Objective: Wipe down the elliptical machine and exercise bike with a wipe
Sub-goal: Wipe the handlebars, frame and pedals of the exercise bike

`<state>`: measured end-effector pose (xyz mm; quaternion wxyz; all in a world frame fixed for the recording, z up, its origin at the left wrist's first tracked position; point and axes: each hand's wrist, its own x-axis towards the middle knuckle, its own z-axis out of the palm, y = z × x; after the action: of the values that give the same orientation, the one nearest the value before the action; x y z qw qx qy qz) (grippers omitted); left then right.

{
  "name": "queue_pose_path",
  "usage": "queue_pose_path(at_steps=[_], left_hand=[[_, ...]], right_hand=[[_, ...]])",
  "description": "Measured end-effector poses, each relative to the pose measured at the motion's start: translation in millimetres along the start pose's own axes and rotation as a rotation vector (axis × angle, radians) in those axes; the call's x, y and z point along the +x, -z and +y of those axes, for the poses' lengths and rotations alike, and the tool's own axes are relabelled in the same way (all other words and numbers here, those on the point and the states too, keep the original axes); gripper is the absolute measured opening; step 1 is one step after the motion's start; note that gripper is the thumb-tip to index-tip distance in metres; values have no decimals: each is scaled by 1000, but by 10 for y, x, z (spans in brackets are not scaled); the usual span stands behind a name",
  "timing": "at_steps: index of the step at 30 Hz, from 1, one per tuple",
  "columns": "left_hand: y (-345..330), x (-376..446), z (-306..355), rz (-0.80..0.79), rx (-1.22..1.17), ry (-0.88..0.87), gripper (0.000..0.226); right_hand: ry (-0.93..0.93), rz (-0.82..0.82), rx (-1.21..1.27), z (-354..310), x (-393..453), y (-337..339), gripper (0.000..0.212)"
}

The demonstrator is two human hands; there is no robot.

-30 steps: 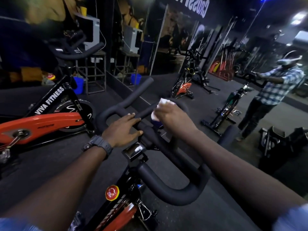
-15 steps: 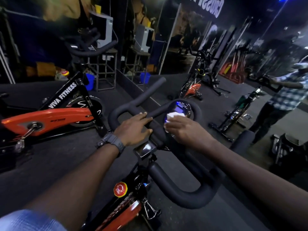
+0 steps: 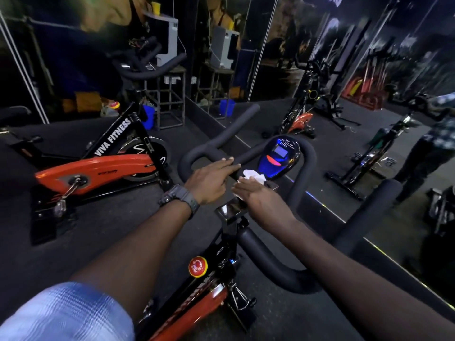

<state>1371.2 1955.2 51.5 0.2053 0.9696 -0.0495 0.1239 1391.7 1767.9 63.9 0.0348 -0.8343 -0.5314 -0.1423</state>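
White and crumpled, the small wipe [image 3: 254, 176] sits pinched under the fingertips of the right hand [image 3: 261, 198], pressed against the centre clamp of the black foam-padded handlebar [image 3: 305, 183] just below the glossy blue-lit console [image 3: 279, 156]. That hand is partly closed, fingers curled over the cloth so the pads can push it flat onto the surface; how much of the wipe is tucked beneath the palm is hard to tell at this angle. The left hand [image 3: 211, 179], wearing a dark wristwatch [image 3: 179, 198], lies over the crossbar with fingers nearly straight and loosely draped, holding nothing but the bar, probably to steady the handlebar so it does not swing under the rubbing. Both hands are close together, nearly touching.

Below them the black and orange exercise bike [image 3: 197, 306] runs down toward the viewer, its red round knob [image 3: 197, 266] on the frame. A second orange spin bike with white lettering [image 3: 98, 168] stands well apart to the left. Judging from this, the console area is the part being cleaned, with the outer grips and frame likely left to do.
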Motion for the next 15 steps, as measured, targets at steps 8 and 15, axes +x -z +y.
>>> queue_pose_path(at_steps=[8,15], left_hand=[[14,-14,-20,15,-56,-37,73],[27,-47,-18,36,-64,-38,78]], right_hand=[[-161,-217,595,-75,-12,66,37],[-171,-120,482,-171,154,4,25]])
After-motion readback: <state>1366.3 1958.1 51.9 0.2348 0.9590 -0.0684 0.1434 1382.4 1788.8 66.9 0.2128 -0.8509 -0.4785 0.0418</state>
